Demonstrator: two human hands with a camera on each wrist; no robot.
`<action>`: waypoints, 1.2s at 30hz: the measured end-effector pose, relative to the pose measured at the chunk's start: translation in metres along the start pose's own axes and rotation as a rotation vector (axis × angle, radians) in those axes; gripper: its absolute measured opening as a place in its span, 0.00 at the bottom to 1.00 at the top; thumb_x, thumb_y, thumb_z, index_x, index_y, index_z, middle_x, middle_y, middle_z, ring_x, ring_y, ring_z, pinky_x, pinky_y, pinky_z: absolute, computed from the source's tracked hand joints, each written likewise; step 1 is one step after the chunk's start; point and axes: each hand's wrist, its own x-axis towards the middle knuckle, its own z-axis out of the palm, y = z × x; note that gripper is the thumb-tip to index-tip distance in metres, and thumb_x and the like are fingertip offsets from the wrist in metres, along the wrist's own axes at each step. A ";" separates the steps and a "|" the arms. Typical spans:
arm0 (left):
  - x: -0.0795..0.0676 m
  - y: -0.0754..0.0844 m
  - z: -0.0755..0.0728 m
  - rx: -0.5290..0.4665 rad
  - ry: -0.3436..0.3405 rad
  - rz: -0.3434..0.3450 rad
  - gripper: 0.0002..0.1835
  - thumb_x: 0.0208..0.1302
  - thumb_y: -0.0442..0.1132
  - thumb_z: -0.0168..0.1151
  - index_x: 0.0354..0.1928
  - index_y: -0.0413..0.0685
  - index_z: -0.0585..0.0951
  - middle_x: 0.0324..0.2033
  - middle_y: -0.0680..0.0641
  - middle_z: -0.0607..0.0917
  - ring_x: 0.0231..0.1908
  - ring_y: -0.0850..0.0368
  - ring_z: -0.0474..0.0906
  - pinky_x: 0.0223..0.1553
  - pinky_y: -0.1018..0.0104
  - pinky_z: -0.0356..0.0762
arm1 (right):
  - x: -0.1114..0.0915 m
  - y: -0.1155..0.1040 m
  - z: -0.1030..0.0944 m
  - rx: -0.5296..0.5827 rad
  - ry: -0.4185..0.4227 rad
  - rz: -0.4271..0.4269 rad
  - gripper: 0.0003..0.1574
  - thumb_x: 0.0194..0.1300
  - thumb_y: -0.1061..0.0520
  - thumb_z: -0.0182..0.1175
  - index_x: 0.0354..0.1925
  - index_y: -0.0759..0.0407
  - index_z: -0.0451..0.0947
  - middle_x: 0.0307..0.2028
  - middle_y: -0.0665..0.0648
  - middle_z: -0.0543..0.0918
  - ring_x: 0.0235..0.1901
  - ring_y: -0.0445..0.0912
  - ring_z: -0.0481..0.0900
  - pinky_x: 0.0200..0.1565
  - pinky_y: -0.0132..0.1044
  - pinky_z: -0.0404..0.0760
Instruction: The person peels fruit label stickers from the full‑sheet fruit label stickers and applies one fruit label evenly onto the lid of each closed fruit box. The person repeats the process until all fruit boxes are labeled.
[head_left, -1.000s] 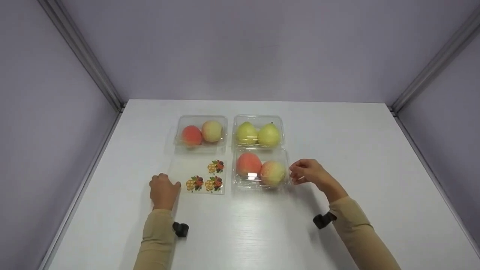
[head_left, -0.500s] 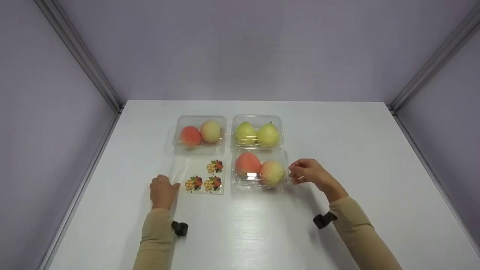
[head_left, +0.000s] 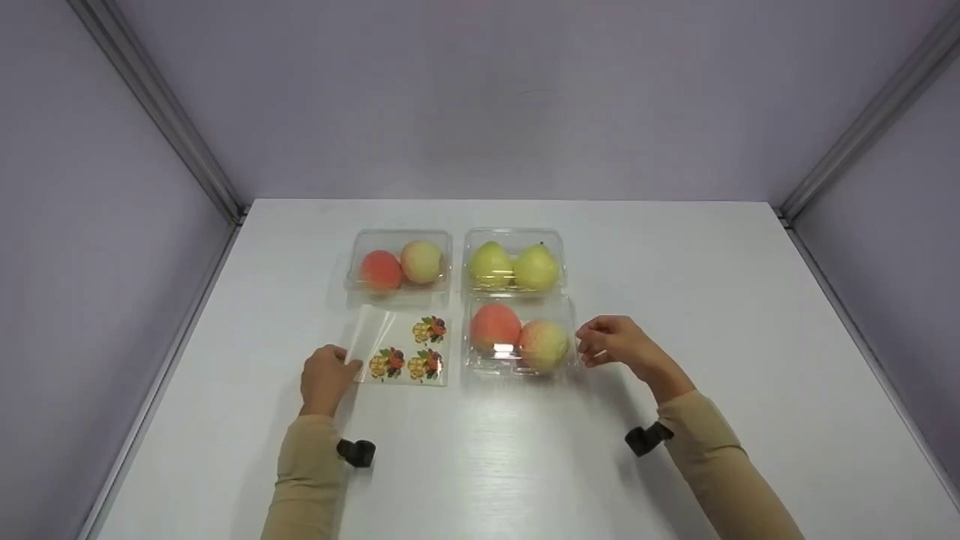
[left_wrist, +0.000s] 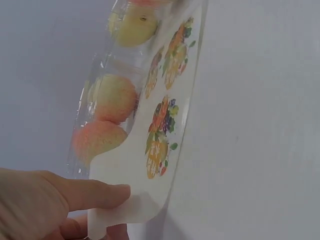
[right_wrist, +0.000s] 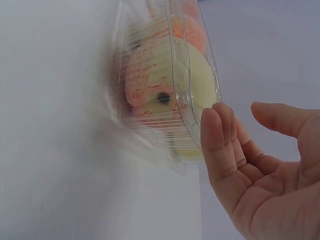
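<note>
My left hand (head_left: 326,379) pinches the left edge of a sheet of stickers (head_left: 397,339) between thumb and fingers. The sheet is pale and glossy, with three printed fruit pictures on its right part. In the left wrist view the thumb lies on top of the sheet's corner (left_wrist: 135,165), which curls up off the white table. My right hand (head_left: 619,346) hovers with loosely bent fingers by the right side of a clear lidded container (head_left: 562,309). Inside it are a red round fruit (head_left: 495,326) and a yellowish-pink one (head_left: 545,345). In the right wrist view, the fingertips (right_wrist: 212,122) are right at its rim.
Behind stand two more clear containers: the left one (head_left: 367,241) holds a red and a pale fruit, the right one (head_left: 517,236) two yellow-green pears (head_left: 536,268). Grey-lilac walls (head_left: 480,97) enclose the white table (head_left: 480,465) at the back and sides.
The left hand has taken hold of the sheet's left edge, which has lifted and curled up toward the right. The right hand and the containers stay in place.
</note>
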 end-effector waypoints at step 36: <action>-0.007 0.065 -0.008 -0.555 0.042 0.145 0.21 0.64 0.45 0.63 0.52 0.35 0.79 0.49 0.35 0.84 0.43 0.54 0.80 0.42 0.70 0.75 | 0.004 -0.016 0.008 0.035 -0.012 -0.026 0.18 0.69 0.61 0.48 0.47 0.77 0.70 0.27 0.50 0.79 0.29 0.39 0.81 0.37 0.32 0.85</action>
